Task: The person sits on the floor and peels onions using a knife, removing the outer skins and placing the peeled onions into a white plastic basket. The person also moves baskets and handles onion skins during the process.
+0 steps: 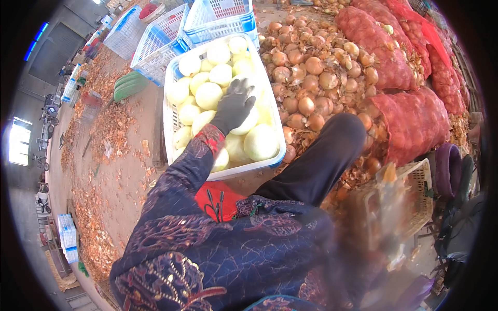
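A white plastic crate with a blue rim stands in front of me, heaped with pale peeled onions. My left hand, in a dark grey glove, lies over the onions right of the crate's middle, with its palm turned down. Its fingers point up and to the right, and whatever is under them is hidden. My right hand cannot be made out; the lower right is heavily blurred, over a cream plastic crate. Beyond my dark-trousered knee lies a big heap of unpeeled brown onions.
Red mesh sacks of onions are piled at the right. Blue-and-white plastic crates stand beyond the filled crate, near a green mesh sack. Onion skins litter the floor at the left. A purple ring-shaped object is at the right edge.
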Motion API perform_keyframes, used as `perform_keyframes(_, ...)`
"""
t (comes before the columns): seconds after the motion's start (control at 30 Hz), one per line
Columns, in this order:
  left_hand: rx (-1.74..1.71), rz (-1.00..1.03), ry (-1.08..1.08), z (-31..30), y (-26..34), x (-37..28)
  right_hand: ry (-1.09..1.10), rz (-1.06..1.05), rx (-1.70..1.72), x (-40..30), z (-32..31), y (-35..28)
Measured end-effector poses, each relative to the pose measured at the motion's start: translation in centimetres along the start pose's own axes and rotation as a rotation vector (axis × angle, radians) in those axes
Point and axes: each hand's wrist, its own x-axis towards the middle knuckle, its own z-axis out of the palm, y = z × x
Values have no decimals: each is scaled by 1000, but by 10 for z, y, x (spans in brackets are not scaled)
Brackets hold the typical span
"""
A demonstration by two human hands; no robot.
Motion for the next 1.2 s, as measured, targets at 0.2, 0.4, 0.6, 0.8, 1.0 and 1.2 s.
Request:
perform_keyframes(0.2, -54, -166, 61, 7, -7, 2, -7, 19, 177, 11, 11, 8)
perform_keyframes(0.4, -268, -137, 199, -1, -21, 35, 108, -365, -283, 13, -5, 47)
perform_keyframes(0.6, 29, -152, -121, 32, -44, 49, 65, -92, 33, -2, 10, 5)
perform_keyframes(0.8, 169, 150, 70, 57, -59, 62, 71, -229, 115, -24, 33, -23)
perform_keyframes(1.0, -427, 279, -52, -36, 71, 97, -118, -15, 464, -65, 15, -75)
perform_keyframes(1.2, -965, 553, -396, -21, 277, 103, -23, -103, -56, -70, -4, -62)
